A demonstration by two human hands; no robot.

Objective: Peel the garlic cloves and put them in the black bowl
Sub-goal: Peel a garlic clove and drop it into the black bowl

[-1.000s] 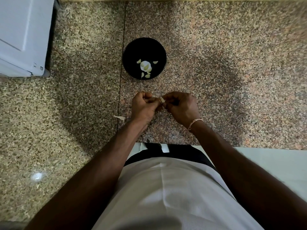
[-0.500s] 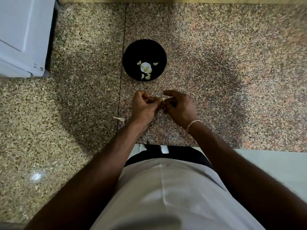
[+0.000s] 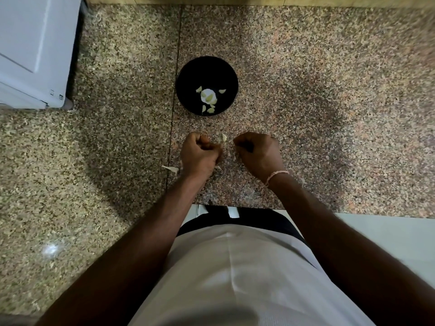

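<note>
The black bowl [image 3: 188,74] stands on the speckled granite counter, with several peeled garlic cloves [image 3: 208,97] lying in its bottom. Just in front of it, my left hand [image 3: 200,154] is curled and pinches a pale garlic clove [image 3: 224,137] at its fingertips. My right hand [image 3: 259,154] sits a short gap to the right, fingers curled, with a pale scrap of garlic skin [image 3: 235,156] at its fingertips. The two hands are apart and both are nearer to me than the bowl.
A loose piece of garlic skin [image 3: 170,168] lies on the counter left of my left wrist. A white appliance [image 3: 30,50] fills the far left corner. The counter's front edge [image 3: 353,214] runs just before my body.
My hands were joined on the clove and have pulled apart. The clove stays with my left hand, while my right hand has drawn off to the right with a scrap of skin.
</note>
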